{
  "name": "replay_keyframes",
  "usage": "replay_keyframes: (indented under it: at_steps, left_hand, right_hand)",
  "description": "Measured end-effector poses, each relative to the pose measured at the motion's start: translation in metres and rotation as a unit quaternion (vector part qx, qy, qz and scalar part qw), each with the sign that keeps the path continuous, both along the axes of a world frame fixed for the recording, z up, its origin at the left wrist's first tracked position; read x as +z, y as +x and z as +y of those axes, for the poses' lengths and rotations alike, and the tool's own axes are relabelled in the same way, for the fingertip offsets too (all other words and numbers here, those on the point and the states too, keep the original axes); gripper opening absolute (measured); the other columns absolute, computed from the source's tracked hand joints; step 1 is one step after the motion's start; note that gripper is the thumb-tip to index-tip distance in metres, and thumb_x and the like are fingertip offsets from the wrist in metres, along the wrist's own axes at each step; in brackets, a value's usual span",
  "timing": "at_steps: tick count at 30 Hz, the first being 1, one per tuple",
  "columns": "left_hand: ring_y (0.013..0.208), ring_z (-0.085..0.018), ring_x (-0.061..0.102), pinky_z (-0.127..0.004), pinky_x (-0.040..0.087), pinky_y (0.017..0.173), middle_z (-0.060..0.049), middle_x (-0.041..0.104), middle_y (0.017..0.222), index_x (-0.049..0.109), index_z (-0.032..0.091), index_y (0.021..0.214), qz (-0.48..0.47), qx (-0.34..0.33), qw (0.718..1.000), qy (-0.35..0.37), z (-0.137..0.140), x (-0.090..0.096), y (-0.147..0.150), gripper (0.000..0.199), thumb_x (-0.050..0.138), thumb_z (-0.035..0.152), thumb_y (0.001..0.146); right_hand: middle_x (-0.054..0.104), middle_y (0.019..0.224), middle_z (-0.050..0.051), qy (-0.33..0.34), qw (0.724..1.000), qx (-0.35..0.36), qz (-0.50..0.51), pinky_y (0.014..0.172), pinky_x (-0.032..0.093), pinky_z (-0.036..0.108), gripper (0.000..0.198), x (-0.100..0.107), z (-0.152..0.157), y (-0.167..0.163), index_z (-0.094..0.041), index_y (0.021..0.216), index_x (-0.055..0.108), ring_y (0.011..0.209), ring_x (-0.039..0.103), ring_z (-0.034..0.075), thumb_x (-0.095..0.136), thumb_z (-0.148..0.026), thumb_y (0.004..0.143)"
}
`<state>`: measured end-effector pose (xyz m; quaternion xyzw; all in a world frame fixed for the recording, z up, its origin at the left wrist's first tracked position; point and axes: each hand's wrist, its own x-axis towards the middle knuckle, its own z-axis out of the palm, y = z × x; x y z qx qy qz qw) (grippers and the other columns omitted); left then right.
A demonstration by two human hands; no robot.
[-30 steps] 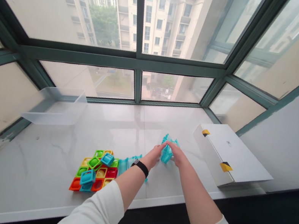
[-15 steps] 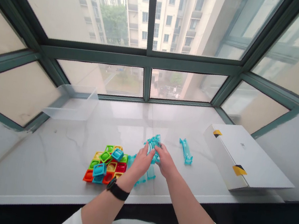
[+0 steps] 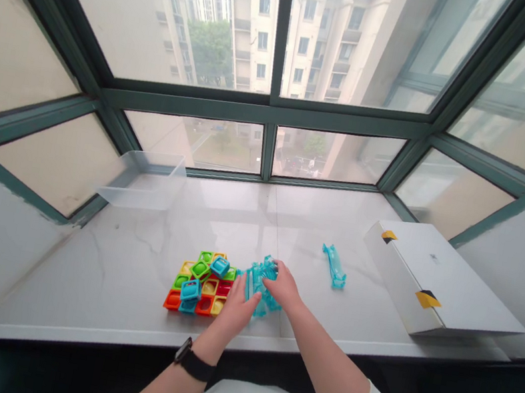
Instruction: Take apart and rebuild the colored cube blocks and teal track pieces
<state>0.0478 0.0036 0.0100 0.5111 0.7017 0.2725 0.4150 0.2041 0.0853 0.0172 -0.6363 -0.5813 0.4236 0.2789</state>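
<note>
Translucent blue pieces (image 3: 257,274) | between left hand (image 3: 236,310) and right hand (image 3: 285,289), by front edge of window ledge (image 3: 122,287) | both part-curled against them, firm hold cannot be told | matching strip (image 3: 334,267) right of right hand, long axis slanting toward front-right corner

The person's left hand (image 3: 239,307) and right hand (image 3: 284,287) touch blue pieces (image 3: 258,276) beside coloured blocks (image 3: 206,285), a blue strip (image 3: 334,267) lying apart.
</note>
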Motion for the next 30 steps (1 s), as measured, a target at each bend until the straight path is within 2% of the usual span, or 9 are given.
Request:
replay_keyframes:
  at_steps: [3, 6, 10, 15, 20, 22, 24, 27, 30]
  left_hand:
    - [0.166, -0.03, 0.012, -0.043, 0.018, 0.134, -0.017, 0.02, 0.176, 0.026, 0.018, 0.164, -0.002, 0.014, 1.0, 0.018, -0.001, -0.006, 0.003, 0.087, 0.064, 0.042, 0.09]
    - [0.165, -0.032, 0.012, -0.043, 0.023, 0.132, -0.019, 0.013, 0.177, 0.018, 0.016, 0.166, 0.03, 0.009, 0.999, 0.014, 0.0, -0.006, 0.009, 0.099, 0.07, 0.039, 0.085]
    - [0.162, -0.043, 0.018, -0.052, 0.03, 0.127, -0.025, 0.007, 0.176, 0.012, 0.017, 0.168, 0.135, -0.028, 0.99, -0.016, 0.002, -0.004, 0.019, 0.119, 0.082, 0.049, 0.077]
    - [0.154, -0.05, 0.034, -0.056, 0.041, 0.118, -0.028, 0.004, 0.176, 0.011, 0.021, 0.17, 0.286, -0.071, 0.955, 0.039, 0.002, 0.0, 0.03, 0.127, 0.09, 0.041, 0.072]
    - [0.158, -0.056, 0.016, -0.063, 0.042, 0.115, -0.018, -0.004, 0.179, 0.021, 0.032, 0.169, 0.359, -0.119, 0.922, 0.089, 0.004, 0.005, 0.037, 0.128, 0.095, 0.041, 0.065]
    - [0.159, -0.057, 0.012, -0.067, 0.041, 0.115, -0.017, 0.002, 0.179, 0.03, 0.03, 0.166, 0.367, -0.147, 0.914, 0.086, 0.007, 0.005, 0.039, 0.121, 0.094, 0.04, 0.064]
    - [0.159, -0.055, 0.013, -0.068, 0.038, 0.116, -0.021, 0.015, 0.177, 0.038, 0.024, 0.162, 0.362, -0.164, 0.914, 0.078, 0.009, 0.003, 0.041, 0.109, 0.09, 0.038, 0.068]
    - [0.158, -0.053, 0.02, -0.068, 0.035, 0.118, -0.026, 0.034, 0.169, 0.045, 0.016, 0.157, 0.343, -0.172, 0.921, 0.071, 0.011, 0.0, 0.043, 0.09, 0.08, 0.037, 0.077]
    - [0.153, -0.052, 0.032, -0.066, 0.038, 0.116, -0.027, 0.041, 0.163, 0.05, 0.013, 0.152, 0.342, -0.182, 0.919, 0.076, 0.009, 0.002, 0.044, 0.078, 0.074, 0.036, 0.082]
  right_hand:
    - [0.061, 0.143, 0.018, 0.01, 0.999, -0.004, -0.048, 0.119, 0.038, 0.044, 0.066, -0.005, -0.001, 0.004, -0.019, 0.14, 0.058, 0.139, 0.054, 0.035, 0.075, -0.025, 0.077]
    - [0.061, 0.145, 0.018, -0.015, 0.997, 0.003, -0.079, 0.116, 0.041, 0.042, 0.069, -0.01, 0.002, 0.009, -0.019, 0.144, 0.054, 0.139, 0.055, 0.035, 0.075, -0.032, 0.08]
    - [0.074, 0.128, 0.012, -0.061, 0.997, 0.021, -0.049, 0.095, 0.055, 0.036, 0.066, -0.015, 0.009, 0.018, -0.021, 0.141, 0.056, 0.118, 0.071, 0.031, 0.077, -0.034, 0.08]
    - [0.078, 0.116, 0.009, -0.078, 0.997, 0.013, -0.014, 0.088, 0.056, 0.033, 0.05, -0.015, 0.013, 0.029, -0.021, 0.124, 0.065, 0.109, 0.074, 0.029, 0.079, -0.035, 0.078]
    - [0.08, 0.109, 0.008, -0.086, 0.996, 0.004, 0.025, 0.084, 0.058, 0.033, 0.037, -0.016, 0.016, 0.042, -0.02, 0.107, 0.071, 0.104, 0.075, 0.028, 0.081, -0.037, 0.076]
    - [0.08, 0.107, 0.007, -0.086, 0.995, 0.0, 0.042, 0.084, 0.058, 0.033, 0.037, -0.017, 0.018, 0.046, -0.02, 0.107, 0.071, 0.103, 0.075, 0.028, 0.081, -0.038, 0.076]
    - [0.08, 0.107, 0.007, -0.082, 0.995, -0.008, 0.054, 0.085, 0.059, 0.034, 0.038, -0.017, 0.02, 0.051, -0.019, 0.108, 0.071, 0.102, 0.076, 0.027, 0.081, -0.036, 0.076]
    - [0.08, 0.109, 0.008, -0.074, 0.995, -0.025, 0.059, 0.086, 0.059, 0.035, 0.039, -0.018, 0.022, 0.06, -0.019, 0.111, 0.07, 0.103, 0.076, 0.028, 0.081, -0.035, 0.076]
    - [0.08, 0.109, 0.009, -0.069, 0.996, -0.036, 0.053, 0.085, 0.059, 0.036, 0.041, -0.02, 0.024, 0.069, -0.019, 0.113, 0.07, 0.104, 0.076, 0.029, 0.081, -0.034, 0.076]
